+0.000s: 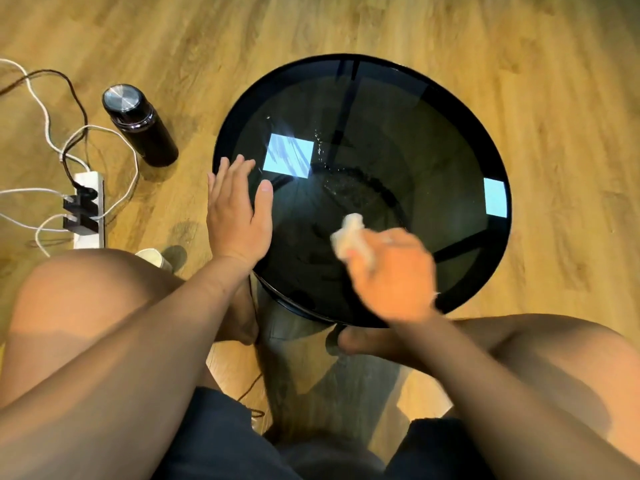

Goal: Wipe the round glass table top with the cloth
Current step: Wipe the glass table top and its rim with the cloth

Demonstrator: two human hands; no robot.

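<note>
Two hands are at the table, and only one holds anything. The right hand (394, 271), smeared by motion blur, has its fingers curled round a crumpled white cloth (351, 233). The cloth pokes out past the fingers over the near-middle part of the glass. The left hand (239, 216) is spread flat with straight fingers at the left edge of the round glass table top (433, 143), thumb angled toward the centre, grasping nothing.

The glass is dark and see-through, ringed by a black rim. Wet streaks and droplets (334, 181) glisten near its middle, just beyond the cloth. Two bright rectangular reflections (289, 155) lie on it, one beside the left hand's fingers and one at the right edge. Black frame bars show through from underneath, and the person's bare feet rest on the floor by the near edge.

Around the table is a wooden plank floor (519, 46). To the left stands a dark bottle (142, 129) with a brushed metal cap, near the table but apart from it. Farther left lies a white power strip (90, 216) with black plugs, and white and dark cables (41, 98) loop off it. A pale cup (152, 256) peeks out behind the left knee. Bare knees and dark shorts fill the bottom of the view.
</note>
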